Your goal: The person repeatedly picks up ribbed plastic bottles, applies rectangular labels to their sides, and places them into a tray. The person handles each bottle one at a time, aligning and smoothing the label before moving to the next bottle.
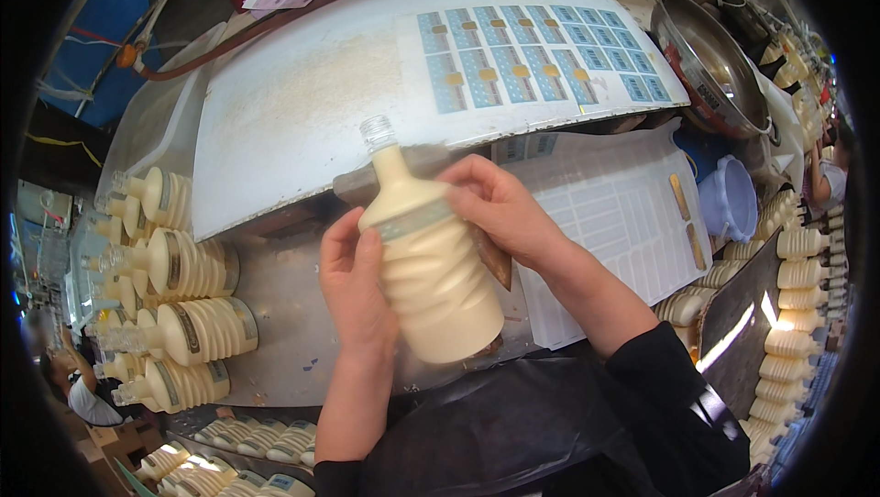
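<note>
the left hand (356,281) and right hand (500,208) hold a tilted bottle (445,295) above the table (293,332), fingers pinched near either end of its label (412,220). smoothing the label seems in hand; next likely calls for even pressure.

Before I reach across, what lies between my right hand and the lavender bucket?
Between your right hand and the bucket lies a whitish sheet with pale rectangles and narrow golden-brown strips; the head view shows it.

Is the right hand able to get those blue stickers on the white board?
Likely yes: the blue stickers lie uncovered ahead of the right hand, though that hand is busy with the cream bottle.
</note>
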The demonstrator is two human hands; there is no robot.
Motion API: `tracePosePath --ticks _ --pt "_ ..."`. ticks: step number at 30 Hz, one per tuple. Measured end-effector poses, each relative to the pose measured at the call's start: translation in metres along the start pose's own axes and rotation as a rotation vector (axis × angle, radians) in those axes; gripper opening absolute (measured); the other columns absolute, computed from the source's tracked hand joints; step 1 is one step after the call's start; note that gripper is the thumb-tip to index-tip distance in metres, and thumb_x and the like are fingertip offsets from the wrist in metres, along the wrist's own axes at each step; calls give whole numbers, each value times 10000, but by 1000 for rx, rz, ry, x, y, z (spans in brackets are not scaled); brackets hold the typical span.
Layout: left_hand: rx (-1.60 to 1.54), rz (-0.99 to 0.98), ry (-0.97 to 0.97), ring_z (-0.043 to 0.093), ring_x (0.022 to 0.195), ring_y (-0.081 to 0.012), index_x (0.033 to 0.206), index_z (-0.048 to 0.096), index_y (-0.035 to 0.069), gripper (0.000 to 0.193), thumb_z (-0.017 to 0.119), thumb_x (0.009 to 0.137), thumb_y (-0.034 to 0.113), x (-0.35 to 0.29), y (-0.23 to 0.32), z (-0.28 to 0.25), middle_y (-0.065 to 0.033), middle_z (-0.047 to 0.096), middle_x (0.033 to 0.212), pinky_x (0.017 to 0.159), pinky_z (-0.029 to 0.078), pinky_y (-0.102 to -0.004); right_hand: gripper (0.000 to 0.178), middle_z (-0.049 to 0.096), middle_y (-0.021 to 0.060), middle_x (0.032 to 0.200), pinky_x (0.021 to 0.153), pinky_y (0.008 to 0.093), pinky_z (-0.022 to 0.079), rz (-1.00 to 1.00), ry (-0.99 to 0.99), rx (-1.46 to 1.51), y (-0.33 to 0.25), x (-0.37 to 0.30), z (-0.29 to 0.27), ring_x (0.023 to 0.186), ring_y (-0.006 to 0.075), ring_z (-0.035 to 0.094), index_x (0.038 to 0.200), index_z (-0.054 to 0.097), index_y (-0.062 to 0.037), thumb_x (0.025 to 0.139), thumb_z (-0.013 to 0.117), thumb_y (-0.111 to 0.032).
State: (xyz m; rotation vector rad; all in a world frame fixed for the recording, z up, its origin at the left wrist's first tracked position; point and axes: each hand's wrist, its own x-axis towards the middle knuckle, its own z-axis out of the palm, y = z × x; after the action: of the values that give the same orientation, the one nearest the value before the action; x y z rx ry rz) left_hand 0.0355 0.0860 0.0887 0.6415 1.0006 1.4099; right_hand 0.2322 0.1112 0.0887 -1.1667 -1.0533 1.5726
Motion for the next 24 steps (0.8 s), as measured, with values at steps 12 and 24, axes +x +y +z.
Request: tracePosePath --ticks 12,24 --pt "-14 -16 -15 614 1086 -151 1283 586 25 295 639 994 42 -1 1 -2 -81 634 1214 973 513 -316 224 700 56 992 780 238 531 4 -8 -72 -2 -1 0 883 72 651 1197 576 -22 1026 622 -159" --pt "-20 -37 -106 536 1195 -173 1288 552 37 357 492 1096 331 6 0 -12 -67 583 1257 1076 425 -371 305 661 28 1067 846 280 501 -152 137 103 -47 -6 -10 941 107 599 1224 663 -21 958 614 -162"
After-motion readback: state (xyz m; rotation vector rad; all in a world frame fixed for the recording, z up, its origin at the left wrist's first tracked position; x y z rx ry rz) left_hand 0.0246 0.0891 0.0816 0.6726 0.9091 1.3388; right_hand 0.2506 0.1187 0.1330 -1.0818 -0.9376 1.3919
